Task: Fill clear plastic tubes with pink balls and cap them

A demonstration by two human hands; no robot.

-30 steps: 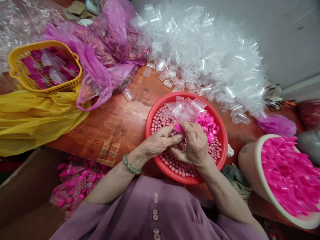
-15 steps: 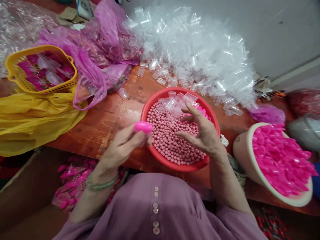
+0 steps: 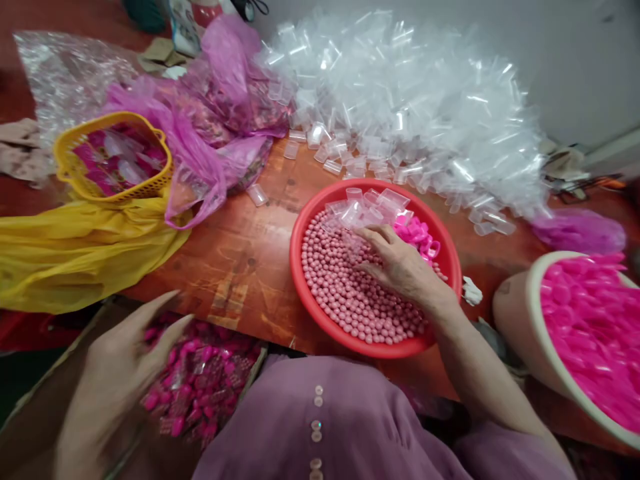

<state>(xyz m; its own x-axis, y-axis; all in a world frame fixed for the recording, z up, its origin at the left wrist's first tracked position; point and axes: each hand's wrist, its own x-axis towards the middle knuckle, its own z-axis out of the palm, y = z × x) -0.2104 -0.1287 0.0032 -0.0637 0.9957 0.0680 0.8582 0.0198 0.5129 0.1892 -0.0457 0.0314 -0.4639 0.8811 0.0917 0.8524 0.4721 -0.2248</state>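
Over an open box at the lower left, my left hand (image 3: pixel 120 373) is spread and holds nothing; it is somewhat blurred. Pink-capped clear containers (image 3: pixel 200 380) with beads inside fill that box. My right hand (image 3: pixel 395 263) hovers inside the red basin (image 3: pixel 299 267), its thumb and fingers apart just above the pink beads (image 3: pixel 340 300). Close to its fingertips lie clear plastic tubes (image 3: pixel 353 210) on top of the beads. Bright pink caps (image 3: pixel 420 237) sit behind the hand, at the right side of the basin.
A large heap of clear tubes (image 3: pixel 400 100) covers the back of the table. On the right stands a cream bucket (image 3: pixel 520 320) full of pink pieces (image 3: pixel 590 333). To the left are a yellow basket (image 3: pixel 165 175), a yellow bag (image 3: pixel 90 247) and purple bags (image 3: pixel 200 167).
My left hand has moved down and left from the basin to the box and let go of the pink-capped container. My right hand has lowered toward the beads and tubes. The view has shifted left.
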